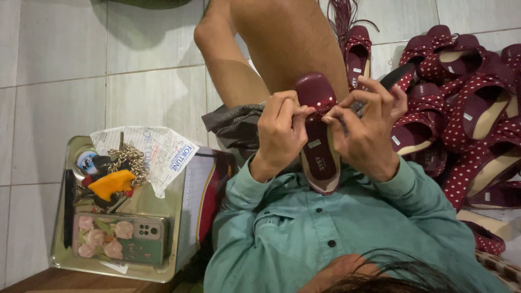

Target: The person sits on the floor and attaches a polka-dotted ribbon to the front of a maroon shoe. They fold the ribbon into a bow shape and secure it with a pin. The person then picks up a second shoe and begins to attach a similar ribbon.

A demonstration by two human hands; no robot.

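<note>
Hands meet over a maroon dotted shoe held above the lap: the left hand pinches its upper edge with closed fingers, and the right hand, touching the shoe's other side, is curled round the same edge with a dark tool sticking out past its fingers. Just beyond the right hand lies a pile of matching shoes on the tiled floor. Well off from the left hand sits a tray holding a phone, a chain, a paper slip and an orange piece.
</note>
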